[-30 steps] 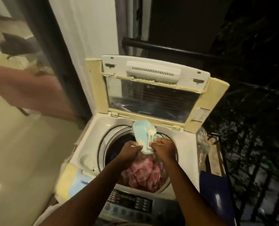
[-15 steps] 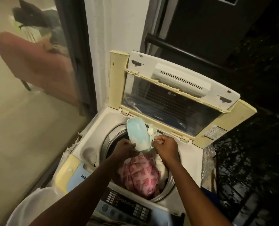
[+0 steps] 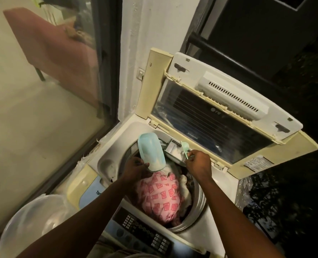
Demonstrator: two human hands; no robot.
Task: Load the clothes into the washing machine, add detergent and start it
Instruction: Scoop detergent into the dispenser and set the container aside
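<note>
Washer: top-loading washing machine (image 3: 213, 232) fills the centre of the view, drum opening at the middle.
Lid: lid (image 3: 219, 107) stands raised at 1 o'clock from the drum, its glass pane facing the person.
Basin: translucent plastic basin (image 3: 33, 220) sits at 8 o'clock from the drum, beside the machine.
Clothes: pink patterned cloth (image 3: 160, 198) lies heaped on top inside the drum, with paler garments at its 3 o'clock edge.
Control panel: dark button panel (image 3: 143, 231) runs along the near edge, at 6 o'clock from the drum.
Detergent tub: pale blue detergent container (image 3: 150, 150) is tilted over the drum rim at 11 o'clock, its closed end up and its mouth down by the palm.
Drawer: detergent drawer (image 3: 173, 151) sits at 12 o'clock on the rim, with white powder in it.
Left hand: left hand (image 3: 135, 167) wraps around the lower end of the container.
Right hand: right hand (image 3: 198, 162) pinches the handle of the scoop between its fingertips.
Scoop: small green scoop (image 3: 184, 148) hangs over the drawer, its bowl at 11 o'clock from the right hand.
</note>
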